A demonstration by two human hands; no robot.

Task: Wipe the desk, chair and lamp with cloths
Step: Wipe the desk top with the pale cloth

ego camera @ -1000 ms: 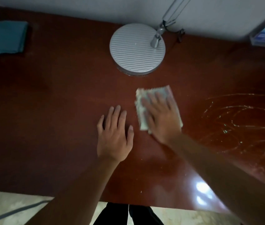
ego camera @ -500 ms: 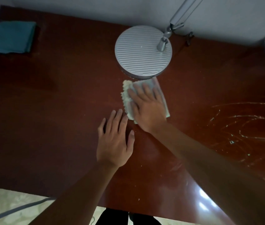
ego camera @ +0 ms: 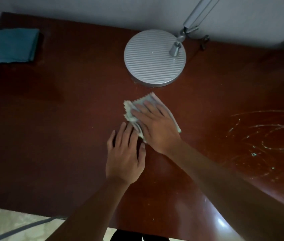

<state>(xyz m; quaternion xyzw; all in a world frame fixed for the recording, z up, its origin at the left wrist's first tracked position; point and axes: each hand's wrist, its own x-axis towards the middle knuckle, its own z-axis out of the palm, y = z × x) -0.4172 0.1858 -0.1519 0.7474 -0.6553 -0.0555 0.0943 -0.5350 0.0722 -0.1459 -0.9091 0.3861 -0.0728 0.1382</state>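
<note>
Head view: A person's right hand (ego camera: 156, 126) presses flat on a pale folded cloth (ego camera: 134, 110) on a dark red-brown desk (ego camera: 59, 136), just in front of the round ribbed base of a silver lamp (ego camera: 155, 57). The fingers (ego camera: 142, 108) of that hand lie spread slightly apart and extended over the cloth rather than curled around it; the cloth sits under the palm and fingers, its zigzag-cut edge showing past the fingertips on the side toward the lamp base and along the thumb side. A thin strip of the cloth also shows beyond the little-finger side of the hand. The cloth's long axis runs on a diagonal, from its far corner near the lamp base back toward the person and to the right, roughly in line with the forearm. The far corner of the cloth lies near the lamp base but apart from it.

The left hand (ego camera: 125, 157) rests palm down on the bare desk, nearer the person than the lamp base, fingers straight and close together, holding nothing. Its fingertips reach the near edge of the cloth, next to the right hand's thumb; whether they touch the cloth cannot be told.

A folded teal cloth (ego camera: 13, 46) lies well to the left of the lamp base, at the desk's far left corner. To the right of the lamp base and nearer the person, pale curved streaks (ego camera: 263, 134) mark the desk's glossy surface. The lamp's arm rises from the base's right rear out of the top of the frame.
</note>
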